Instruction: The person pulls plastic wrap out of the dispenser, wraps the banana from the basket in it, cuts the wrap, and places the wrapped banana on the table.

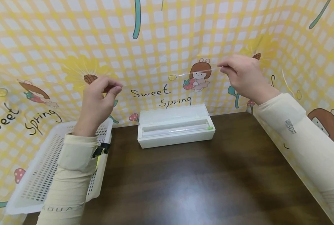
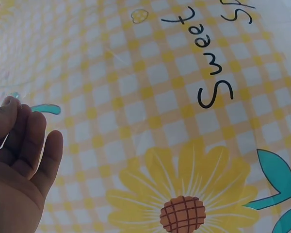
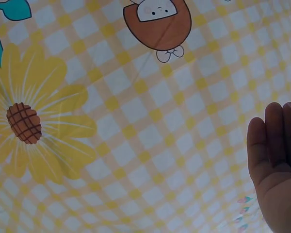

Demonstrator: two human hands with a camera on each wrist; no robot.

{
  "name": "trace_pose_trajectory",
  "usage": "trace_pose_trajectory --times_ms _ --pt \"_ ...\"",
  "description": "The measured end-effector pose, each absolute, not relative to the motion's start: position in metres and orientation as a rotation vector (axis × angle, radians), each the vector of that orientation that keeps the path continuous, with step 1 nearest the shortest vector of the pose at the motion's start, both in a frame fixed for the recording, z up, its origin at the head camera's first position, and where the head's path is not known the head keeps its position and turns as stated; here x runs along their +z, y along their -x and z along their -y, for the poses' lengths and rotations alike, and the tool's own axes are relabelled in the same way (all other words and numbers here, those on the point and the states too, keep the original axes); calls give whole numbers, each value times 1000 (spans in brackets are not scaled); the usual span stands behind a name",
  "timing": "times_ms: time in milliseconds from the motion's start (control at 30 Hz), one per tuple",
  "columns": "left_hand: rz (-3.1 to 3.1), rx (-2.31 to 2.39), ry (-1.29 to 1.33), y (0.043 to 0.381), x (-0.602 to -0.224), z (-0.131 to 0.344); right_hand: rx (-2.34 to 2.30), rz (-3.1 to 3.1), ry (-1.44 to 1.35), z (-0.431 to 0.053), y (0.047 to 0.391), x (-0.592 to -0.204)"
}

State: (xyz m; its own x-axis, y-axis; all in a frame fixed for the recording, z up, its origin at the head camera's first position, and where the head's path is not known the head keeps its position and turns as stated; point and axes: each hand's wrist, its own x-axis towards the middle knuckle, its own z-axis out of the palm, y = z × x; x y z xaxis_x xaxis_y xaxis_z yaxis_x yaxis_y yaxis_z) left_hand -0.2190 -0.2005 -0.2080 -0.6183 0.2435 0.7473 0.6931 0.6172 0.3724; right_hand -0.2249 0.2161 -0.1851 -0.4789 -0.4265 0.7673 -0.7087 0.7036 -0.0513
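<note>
Both hands are raised above the table in the head view, spread apart at about chest width. My left hand (image 1: 96, 101) pinches a corner of thin, see-through cling film (image 1: 198, 72) between thumb and forefinger. On the other side, my right hand (image 1: 244, 76) pinches the film's opposite corner, held slightly higher. Faint glints between the hands mark the film's edge; the rest barely shows against the backdrop. In the left wrist view the thumb meets the fingertips (image 2: 22, 108). The right wrist view shows several fingers (image 3: 276, 141) close together, its thumb out of frame.
Beyond the hands, a white box (image 1: 175, 142) stands at the table's back edge, lid up, with a clear roll (image 1: 175, 129) and a green slider (image 1: 210, 128) inside. A white perforated basket (image 1: 40, 175) sits at left, under the left forearm. Yellow checked cloth (image 1: 167, 40) surrounds the dark table (image 1: 184, 181).
</note>
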Motion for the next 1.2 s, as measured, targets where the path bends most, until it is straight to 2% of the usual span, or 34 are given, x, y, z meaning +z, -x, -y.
trace_pose_trajectory --times_ms 533,1200 --pt "2096 -822 930 166 -217 205 402 2043 -974 -226 172 -198" --pt "2083 -785 1119 90 -253 212 575 1903 -1028 -220 81 -248"
